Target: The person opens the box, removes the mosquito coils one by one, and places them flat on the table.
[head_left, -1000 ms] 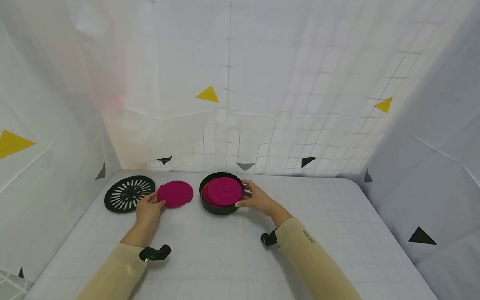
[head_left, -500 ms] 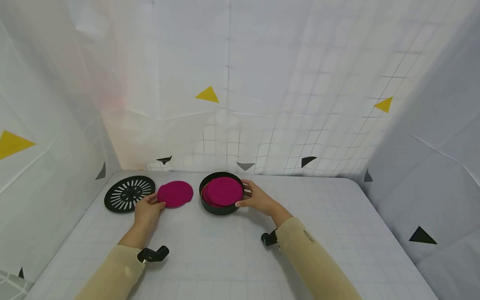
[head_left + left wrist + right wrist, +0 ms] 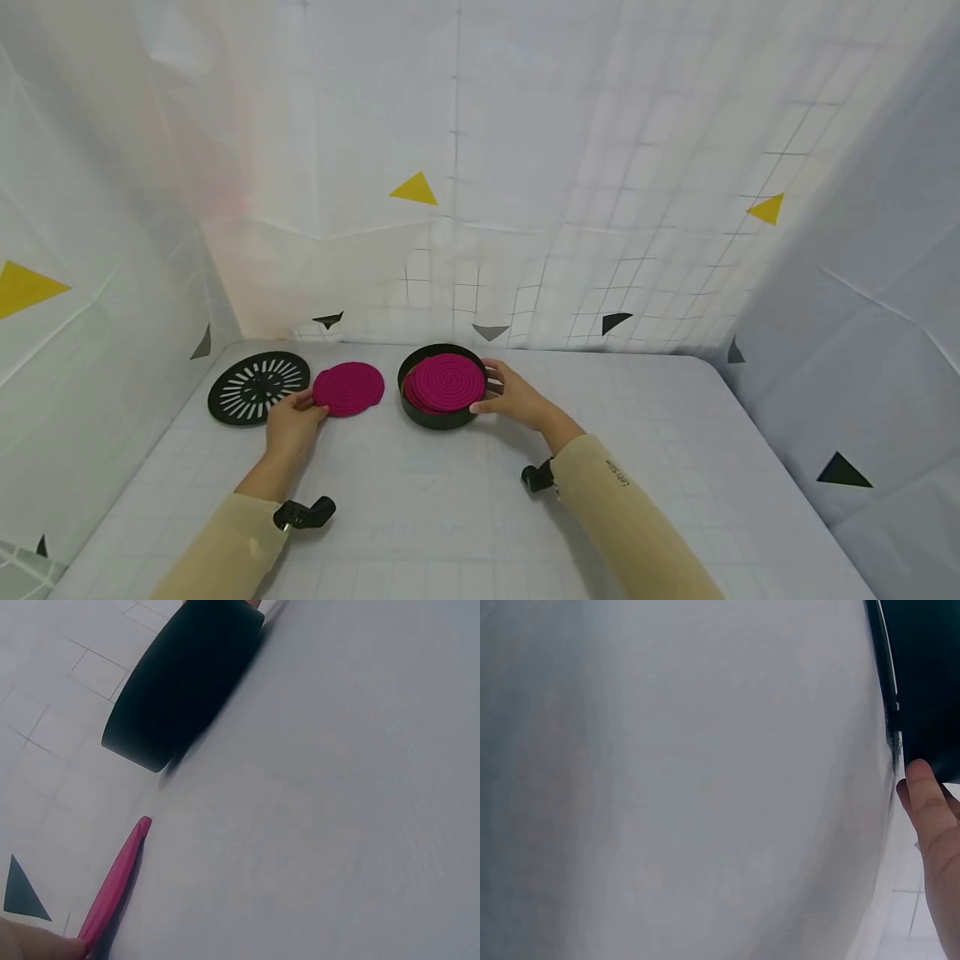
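In the head view, my left hand pinches the near left edge of a flat magenta coaster with a spiral pattern. The coaster shows edge-on in the left wrist view, with my thumb against it. To its right stands a black round holder containing a stack of magenta coasters. My right hand grips the holder's right side, thumb at the near side and fingers behind. In the right wrist view, fingertips touch the holder's dark wall.
A black slotted disc lies flat at the far left, just beside my left hand. White gridded sheets rise behind and on both sides of the white table.
My left hand has shifted very slightly left, and the coaster at its fingers has moved a touch with it. The right hand and the holder stay in place.
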Demonstrator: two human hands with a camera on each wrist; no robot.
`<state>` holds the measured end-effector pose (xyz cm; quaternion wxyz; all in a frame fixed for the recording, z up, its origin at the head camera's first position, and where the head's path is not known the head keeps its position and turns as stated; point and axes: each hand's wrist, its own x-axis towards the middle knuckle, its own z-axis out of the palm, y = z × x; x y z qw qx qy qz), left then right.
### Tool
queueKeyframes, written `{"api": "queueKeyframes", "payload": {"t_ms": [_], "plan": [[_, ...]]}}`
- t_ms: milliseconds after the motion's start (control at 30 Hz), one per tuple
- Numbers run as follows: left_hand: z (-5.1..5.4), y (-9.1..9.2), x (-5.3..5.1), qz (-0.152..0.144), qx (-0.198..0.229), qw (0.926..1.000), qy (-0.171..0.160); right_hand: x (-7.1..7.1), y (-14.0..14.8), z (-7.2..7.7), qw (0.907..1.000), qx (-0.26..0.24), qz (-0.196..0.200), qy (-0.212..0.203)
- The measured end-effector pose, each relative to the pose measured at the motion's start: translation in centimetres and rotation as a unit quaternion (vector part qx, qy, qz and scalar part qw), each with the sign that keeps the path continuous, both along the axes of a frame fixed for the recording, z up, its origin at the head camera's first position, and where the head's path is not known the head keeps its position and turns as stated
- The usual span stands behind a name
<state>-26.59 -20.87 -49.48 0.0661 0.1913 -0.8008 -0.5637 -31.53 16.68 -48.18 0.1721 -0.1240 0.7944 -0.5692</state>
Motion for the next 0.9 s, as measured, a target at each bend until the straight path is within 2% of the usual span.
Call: {"api": "queueKeyframes", "payload": {"t_ms": [300,500,900], "plan": [[0.24,-0.03,0.72,0.007,-0.03,0.9995,0.009,-0.16,-0.11,-0.08,0.9999,0.009,0.006,0.008],[0.29,0.07,0.71,-0.004,-0.039,0.9991,0.015,-0.01,-0.01,-0.04,0.9999,0.012,0.0,0.007],[0.23,-0.32,0.56,-0.031,-0.084,0.9959,-0.006,0.06,-0.02,-0.09,1.0,0.007,0.0,0.007]]}}
